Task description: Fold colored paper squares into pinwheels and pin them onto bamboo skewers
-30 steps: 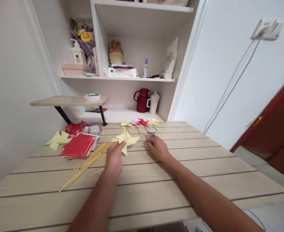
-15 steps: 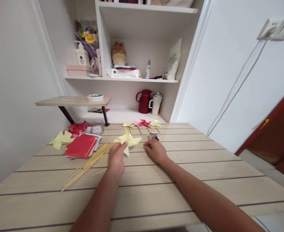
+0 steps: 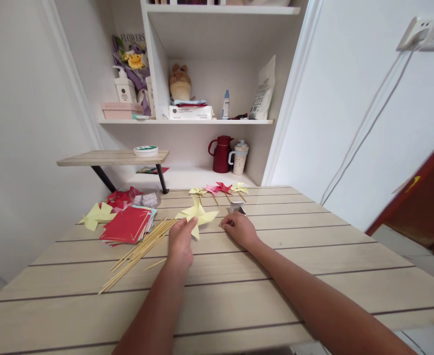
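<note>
My left hand point(image 3: 180, 240) pinches a yellow paper pinwheel point(image 3: 198, 216) by its near edge, just above the wooden table point(image 3: 276, 266). My right hand point(image 3: 239, 229) rests on the table to the pinwheel's right, its fingertips closed on something very small that I cannot make out. A small white container point(image 3: 236, 206) stands just behind the right hand. A bundle of bamboo skewers point(image 3: 139, 249) lies left of my left hand.
A stack of red paper squares point(image 3: 126, 224) and a folded yellow piece point(image 3: 96, 216) lie at the left. Several finished pinwheels point(image 3: 220, 189) line the table's far edge. A dark red jug point(image 3: 221, 154) and a mug point(image 3: 238, 157) stand on the shelf behind.
Both hands have stayed at the same spot. The right hand's fingers have closed over the small item beside the pinwheel. The view has shifted slightly.
</note>
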Motion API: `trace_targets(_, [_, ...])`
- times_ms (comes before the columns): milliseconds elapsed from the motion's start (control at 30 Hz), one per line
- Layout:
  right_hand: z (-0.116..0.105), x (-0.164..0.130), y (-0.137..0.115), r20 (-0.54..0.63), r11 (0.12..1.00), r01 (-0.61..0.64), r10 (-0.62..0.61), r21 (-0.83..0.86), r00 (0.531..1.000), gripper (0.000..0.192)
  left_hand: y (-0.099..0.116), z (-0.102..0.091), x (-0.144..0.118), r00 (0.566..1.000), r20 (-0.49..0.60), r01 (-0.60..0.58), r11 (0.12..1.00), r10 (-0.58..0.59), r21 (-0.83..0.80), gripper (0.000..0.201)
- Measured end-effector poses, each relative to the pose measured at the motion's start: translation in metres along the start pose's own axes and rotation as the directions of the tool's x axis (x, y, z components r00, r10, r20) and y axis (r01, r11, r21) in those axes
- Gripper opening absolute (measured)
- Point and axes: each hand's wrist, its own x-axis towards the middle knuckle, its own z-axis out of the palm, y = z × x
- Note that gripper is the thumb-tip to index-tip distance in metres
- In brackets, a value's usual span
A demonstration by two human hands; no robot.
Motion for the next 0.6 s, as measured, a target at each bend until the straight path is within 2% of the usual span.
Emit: trace_targets(600, [0.0024,0.0026,0.0036,0.012,0.998,0.024,-0.025,0.057,1.000,0.012,-0.0028,-0.0004,0.0012,1.000,0.003,-0.016,1.000,0.016,0.025,0.027])
